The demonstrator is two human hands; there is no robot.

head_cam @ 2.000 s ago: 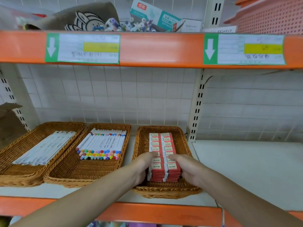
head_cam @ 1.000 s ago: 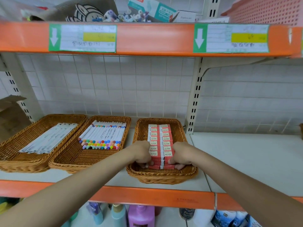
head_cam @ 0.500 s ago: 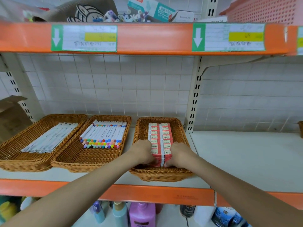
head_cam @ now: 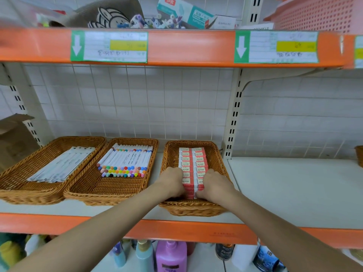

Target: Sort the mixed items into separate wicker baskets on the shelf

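Lower centre of frame: left hand (head_cam: pixel 172 183) & right hand (head_cam: pixel 214 185), fingers curled, grip either side of the stacked red-and-white small boxes (head_cam: pixel 193 163), which sit in 2 rows inside the rectangular brown wicker basket (head_cam: pixel 216 154) on the white shelf (head_cam: pixel 294 189). Left of it, 2 more wicker baskets: one w/ white colour-capped markers (head_cam: pixel 125 161), far-left one w/ plain white pens (head_cam: pixel 60 167).
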